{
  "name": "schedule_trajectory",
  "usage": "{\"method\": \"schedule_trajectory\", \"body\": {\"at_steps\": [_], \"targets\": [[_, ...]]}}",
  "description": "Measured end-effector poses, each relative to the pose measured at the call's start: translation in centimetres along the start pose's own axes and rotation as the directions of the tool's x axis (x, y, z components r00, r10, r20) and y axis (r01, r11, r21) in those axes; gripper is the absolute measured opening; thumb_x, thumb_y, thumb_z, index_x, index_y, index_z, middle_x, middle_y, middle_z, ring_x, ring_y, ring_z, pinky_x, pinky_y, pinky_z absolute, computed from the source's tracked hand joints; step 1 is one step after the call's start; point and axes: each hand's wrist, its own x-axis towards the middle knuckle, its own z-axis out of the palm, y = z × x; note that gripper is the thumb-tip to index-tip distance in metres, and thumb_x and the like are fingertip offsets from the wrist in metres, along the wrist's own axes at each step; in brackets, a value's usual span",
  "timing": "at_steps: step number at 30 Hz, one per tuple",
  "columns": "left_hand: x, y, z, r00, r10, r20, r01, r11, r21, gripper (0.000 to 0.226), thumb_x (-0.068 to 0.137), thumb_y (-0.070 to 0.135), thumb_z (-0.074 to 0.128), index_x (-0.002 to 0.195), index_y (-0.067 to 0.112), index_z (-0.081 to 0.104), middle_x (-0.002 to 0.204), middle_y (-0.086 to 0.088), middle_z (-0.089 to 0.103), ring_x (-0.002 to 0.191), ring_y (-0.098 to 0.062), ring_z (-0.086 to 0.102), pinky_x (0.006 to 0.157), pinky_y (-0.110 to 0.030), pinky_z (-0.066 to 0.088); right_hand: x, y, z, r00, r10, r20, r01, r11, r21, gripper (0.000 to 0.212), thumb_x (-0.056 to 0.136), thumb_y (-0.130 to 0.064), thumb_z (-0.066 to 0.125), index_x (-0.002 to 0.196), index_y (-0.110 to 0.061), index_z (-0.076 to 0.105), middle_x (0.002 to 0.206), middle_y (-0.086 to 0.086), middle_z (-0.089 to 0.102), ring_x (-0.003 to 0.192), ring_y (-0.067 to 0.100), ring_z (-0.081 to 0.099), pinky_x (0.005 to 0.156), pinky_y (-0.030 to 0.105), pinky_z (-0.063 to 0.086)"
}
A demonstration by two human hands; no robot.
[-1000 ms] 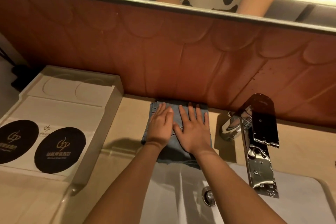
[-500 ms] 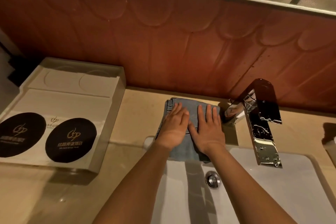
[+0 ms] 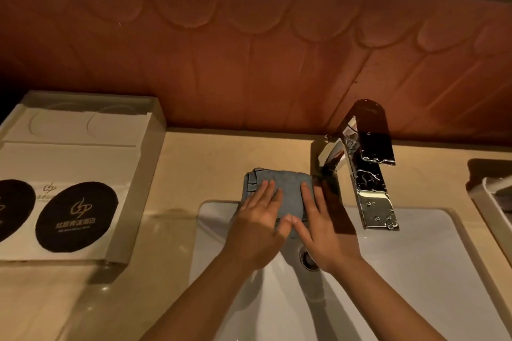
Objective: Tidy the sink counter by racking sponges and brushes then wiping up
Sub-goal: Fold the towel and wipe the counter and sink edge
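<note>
Head view, looking down on the wash area. A folded blue-grey cloth [image 3: 285, 191] lies on the narrow strip of counter [image 3: 210, 163] between the back rim of the white sink [image 3: 415, 271] and the reddish wall panel [image 3: 249, 63], with its near edge hanging over the rim into the basin. The left hand [image 3: 257, 219] and the right hand [image 3: 318, 227] both lie flat on the cloth, fingers straight and slightly spread, thumb tips meeting at its near edge; neither grips anything. Two flat palms spread the load over the fold, which suits pressing the cloth down and sliding it as a pad, so the step in hand is judged to be the wiping part of the task. The chrome faucet [image 3: 371, 174] stands just beside the cloth on the right, its base close to the right hand's fingers; it blocks a straight pass to the right, and that side would probably call for working round the base. To the left, a pale tray [image 3: 138, 174] bearing round black coasters [image 3: 76, 216] occupies the counter, its wall bounding travel on that side. The drain [image 3: 306, 259] shows between the wrists. At the right edge a container [image 3: 487, 202] is partly cropped; what it holds cannot be told. No sponge or brush can be made out.
</note>
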Motion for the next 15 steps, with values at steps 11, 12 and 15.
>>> {"method": "schedule_trajectory", "body": {"at_steps": [11, 12, 15], "targets": [[1.9, 7.7, 5.1, 0.99, 0.126, 0.064, -0.124, 0.992, -0.035, 0.049, 0.082, 0.046, 0.044, 0.124, 0.023, 0.056, 0.127, -0.006, 0.061, 0.124, -0.023, 0.051, 0.106, -0.045, 0.041, -1.6, 7.5, -7.3, 0.997, 0.033, -0.073, -0.052, 0.962, -0.27, 0.067, 0.085, -0.047, 0.036, 0.14, -0.008, 0.037, 0.139, 0.016, 0.048, 0.126, 0.033, 0.049, 0.099, 0.046, 0.041], [1.9, 8.4, 5.4, 0.988, 0.129, 0.085, -0.114, 0.98, -0.161, 0.046, 0.082, 0.046, 0.049, 0.123, 0.027, 0.053, 0.124, -0.003, 0.062, 0.122, -0.021, 0.05, 0.104, -0.042, 0.042, -1.6, 8.5, -7.7, 0.999, 0.047, -0.026, -0.052, 0.942, -0.331, 0.07, 0.09, -0.053, 0.021, 0.143, -0.007, 0.026, 0.145, 0.015, 0.038, 0.133, 0.031, 0.039, 0.106, 0.045, 0.032], [3.4, 10.6, 9.0, 0.978, 0.158, 0.139, -0.139, 0.981, -0.138, 0.085, 0.082, 0.075, 0.028, 0.142, 0.015, 0.032, 0.152, -0.001, 0.031, 0.143, -0.017, 0.019, 0.116, -0.043, 0.02, -2.0, 12.1, -8.8, 0.999, 0.046, -0.012, -0.047, 0.926, -0.374, 0.087, 0.08, -0.066, -0.02, 0.144, -0.013, 0.006, 0.153, 0.007, 0.009, 0.142, 0.021, 0.006, 0.113, 0.033, 0.004]]}}
